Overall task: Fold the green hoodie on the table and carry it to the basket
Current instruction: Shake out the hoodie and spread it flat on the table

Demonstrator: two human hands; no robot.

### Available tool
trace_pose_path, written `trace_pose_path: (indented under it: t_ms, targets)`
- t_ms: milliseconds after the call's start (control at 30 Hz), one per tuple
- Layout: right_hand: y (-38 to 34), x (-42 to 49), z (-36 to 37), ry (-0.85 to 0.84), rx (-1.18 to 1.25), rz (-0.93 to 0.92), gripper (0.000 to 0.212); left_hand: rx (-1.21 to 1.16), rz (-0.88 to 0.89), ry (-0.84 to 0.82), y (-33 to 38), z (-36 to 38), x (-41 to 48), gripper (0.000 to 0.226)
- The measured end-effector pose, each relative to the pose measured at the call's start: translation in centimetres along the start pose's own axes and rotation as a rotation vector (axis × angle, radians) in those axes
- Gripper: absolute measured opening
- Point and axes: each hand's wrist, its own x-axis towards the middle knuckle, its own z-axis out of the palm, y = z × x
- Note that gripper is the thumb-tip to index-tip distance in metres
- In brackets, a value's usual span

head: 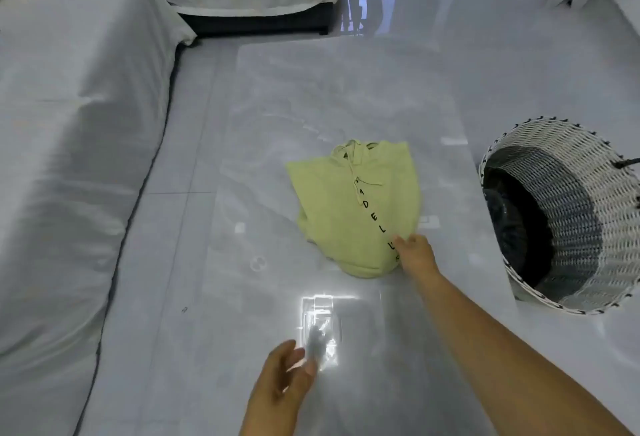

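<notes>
- The right hand [414, 255] reaches forward and a little left on a long, nearly straight bare forearm that enters from the lower right corner.
- Its fingers [401, 241] lie close together on the near right corner of the green hoodie [346, 213]. I cannot tell whether they pinch the cloth or only rest on it.
- The left hand [287, 376] hovers low in the middle of the view, close to the person, blurred by motion. Its palm is turned inward, its fingers are loosely apart, and it holds nothing.
- The hoodie lies folded into 1 compact bundle on the glass surface [311, 89], right of centre and near the right edge.
- Its long axis runs away from the person: the hood and drawstrings [353, 161] are at the far end and the rounded hem is at the near end, by the right hand.
- A row of black letters [374, 217] slants down the fabric from the drawstrings toward the near right corner.
- The white wicker basket [571, 137] with a dark lining stands well apart from the hoodie, beyond the surface's right edge.
- A bright glare patch [318, 317] sits on the glass just beyond the left hand.
- A sheet-covered sofa [69, 123] runs along the left.
</notes>
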Motion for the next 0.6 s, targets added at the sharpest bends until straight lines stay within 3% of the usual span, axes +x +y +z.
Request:
trace_pose_path:
  t_ms: [200,367,500,600]
  targets:
    - [0.3,2.5,2.2,0.014,0.299,0.139,0.05,-0.041,-0.112,-0.043,-1.5,1.0,3.7,0.021]
    - [-1.2,1.0,2.2,-0.156,0.292,0.068,0.044,-0.07,-0.084,-0.059,0.9,2.7,7.1,0.01]
    - [0.0,-4.1,1.0,-0.252,0.345,0.046,0.037,-0.083,-0.085,-0.001,2.8,4.9,10.9,0.022]
    - [3.7,-8.2,0.0,-0.264,0.403,0.119,0.029,-0.173,-0.172,0.007,2.8,6.8,12.8,0.05]
